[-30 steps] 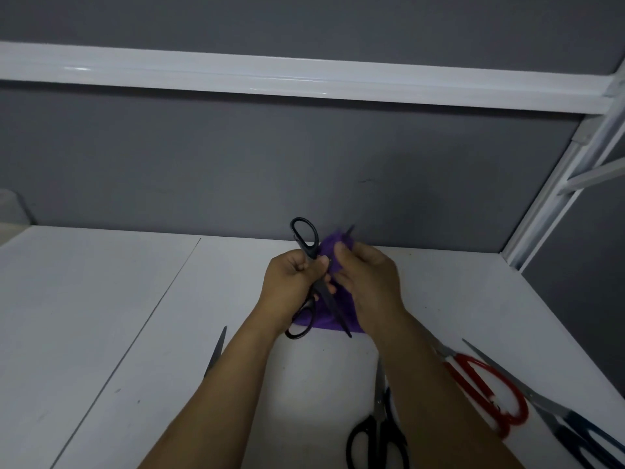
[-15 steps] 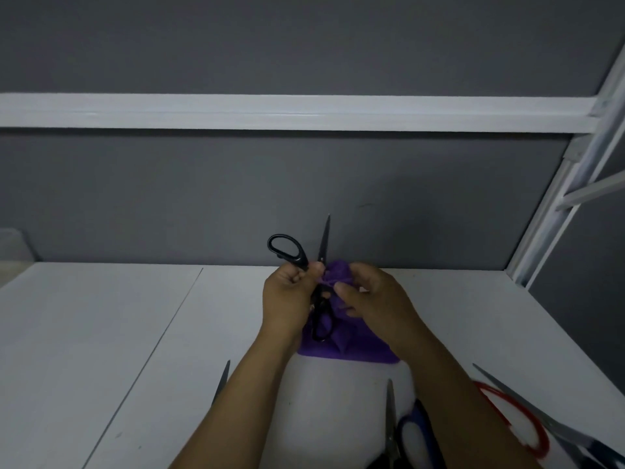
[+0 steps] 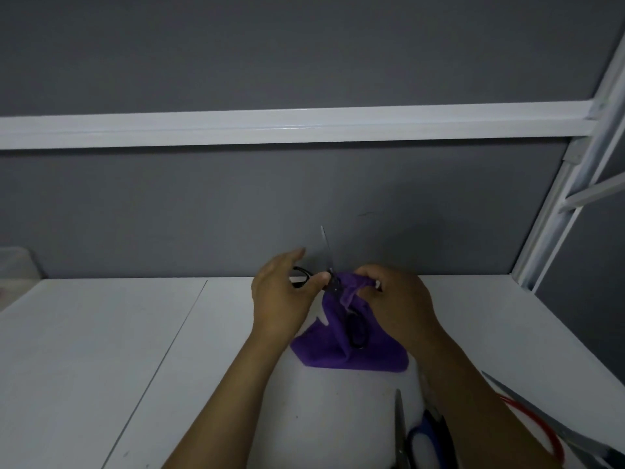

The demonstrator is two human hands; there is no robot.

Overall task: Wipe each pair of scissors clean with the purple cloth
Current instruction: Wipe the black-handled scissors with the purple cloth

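From the head camera, both hands are raised over the white table (image 3: 101,340), close to the grey wall (image 3: 169,214) at its far edge. The left hand (image 3: 280,299) holds the black scissors (image 3: 333,284), its thumb pressed against them near the pivot and its fingers reaching up fairly straight behind one handle loop. The scissors are spread open: one thin blade points straight up in front of the wall, and the second handle loop hangs down in front of the purple cloth (image 3: 338,353). The right hand (image 3: 395,299) has its fingers curled round the bunched top of the cloth, just beside the pivot (whether the other blade sits inside that bunch cannot be told). From there the cloth drapes down and its lower edge lies on the table between the forearms.

Near the bottom edge, blue-handled scissors (image 3: 422,438) lie just left of the right forearm, blade pointing away from the person. On the forearm's other side lie red-handled scissors (image 3: 558,448), with the long blade of grey-bladed scissors (image 3: 548,419) crossing over them. A white rail (image 3: 270,126) runs across the wall above
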